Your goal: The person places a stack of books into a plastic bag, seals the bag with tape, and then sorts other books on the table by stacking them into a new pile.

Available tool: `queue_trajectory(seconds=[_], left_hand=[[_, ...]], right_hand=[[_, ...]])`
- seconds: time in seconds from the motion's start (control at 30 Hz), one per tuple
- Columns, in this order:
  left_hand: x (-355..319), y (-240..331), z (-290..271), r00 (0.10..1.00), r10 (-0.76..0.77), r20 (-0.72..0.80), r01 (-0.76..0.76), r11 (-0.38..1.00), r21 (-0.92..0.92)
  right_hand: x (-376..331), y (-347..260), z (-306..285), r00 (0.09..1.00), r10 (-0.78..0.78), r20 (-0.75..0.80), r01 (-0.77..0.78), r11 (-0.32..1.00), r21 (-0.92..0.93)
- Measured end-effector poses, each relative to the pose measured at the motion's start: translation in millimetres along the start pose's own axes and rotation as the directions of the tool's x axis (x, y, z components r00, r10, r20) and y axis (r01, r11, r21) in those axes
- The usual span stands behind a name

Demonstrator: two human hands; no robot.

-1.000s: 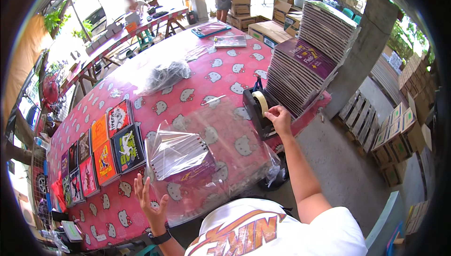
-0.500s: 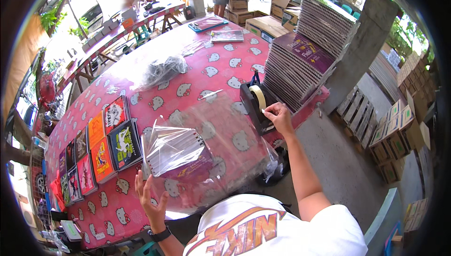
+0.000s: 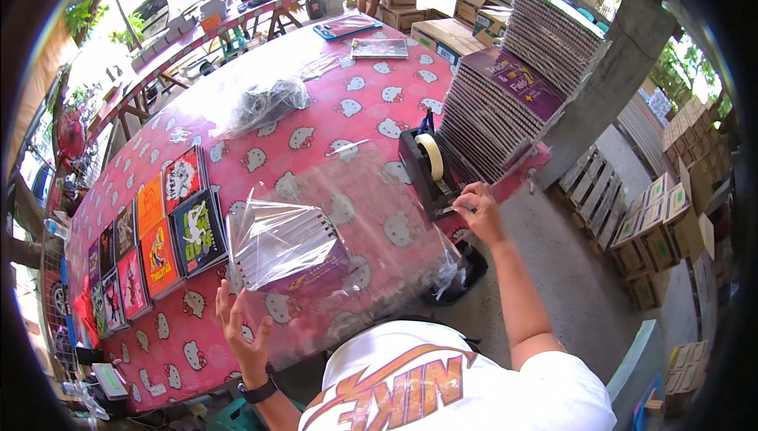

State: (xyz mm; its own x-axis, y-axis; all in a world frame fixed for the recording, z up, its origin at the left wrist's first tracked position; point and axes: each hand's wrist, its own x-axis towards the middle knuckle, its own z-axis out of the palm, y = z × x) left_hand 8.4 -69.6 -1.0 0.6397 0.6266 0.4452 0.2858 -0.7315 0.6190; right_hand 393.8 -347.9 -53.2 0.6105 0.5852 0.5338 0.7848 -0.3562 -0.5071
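Observation:
My right hand [image 3: 480, 211] is closed in a pinch on the end of a strip of tape, at the near end of a black tape dispenser [image 3: 410, 164]. A pale roll of tape [image 3: 429, 154] sits in the dispenser. My left hand [image 3: 248, 338] is open, fingers spread, at the near left corner of a spiral-bound notebook stack [image 3: 284, 248]. Clear plastic covers the stack, creased and shiny on top. From there a clear plastic sheet [image 3: 387, 229] spreads rightward over the pink patterned tablecloth; whether my left fingertips touch the plastic, I cannot tell.
Rows of colourful notebooks [image 3: 162, 253] lie to the left. A tall pile of purple-covered notebooks [image 3: 505, 83] stands beyond the dispenser. Crumpled plastic [image 3: 264, 107] lies farther back. Cardboard boxes [image 3: 655, 222] and a wooden pallet [image 3: 594, 190] are on the floor at right. Two people are in the background.
My right hand has drawn the tape end from the roll toward the dispenser's near end. My left hand stays open beside the wrapped stack. The whole view has shifted slightly.

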Motion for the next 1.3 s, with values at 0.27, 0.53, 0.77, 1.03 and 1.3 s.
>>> queue_trajectory(seconds=[0.27, 0.53, 0.77, 1.03, 1.3], left_hand=[[5, -1, -1, 1.0, 0.005, 0.003, -0.005, 1.0, -0.003], [34, 13, -1, 0.994, 0.099, -0.038, -0.099, 0.995, -0.003], [53, 11, 20, 0.977, 0.211, -0.014, -0.21, 0.977, 0.033], [66, 34, 19, 0.992, 0.123, -0.024, -0.124, 0.989, -0.08], [60, -8, -1, 0.929, -0.14, 0.343, 0.313, 0.791, -0.526]], right_hand=[[-12, -6, 1, 0.989, -0.006, -0.15, -0.01, 0.994, -0.108], [18, -52, -7, 0.999, -0.024, -0.031, 0.012, 0.948, -0.318], [69, -210, 62, 0.805, -0.559, 0.198, 0.42, 0.773, 0.475], [122, -218, 86, 0.972, -0.187, 0.144, 0.008, 0.637, 0.771], [133, -219, 118, 0.548, -0.326, 0.77, -0.426, 0.684, 0.592]])
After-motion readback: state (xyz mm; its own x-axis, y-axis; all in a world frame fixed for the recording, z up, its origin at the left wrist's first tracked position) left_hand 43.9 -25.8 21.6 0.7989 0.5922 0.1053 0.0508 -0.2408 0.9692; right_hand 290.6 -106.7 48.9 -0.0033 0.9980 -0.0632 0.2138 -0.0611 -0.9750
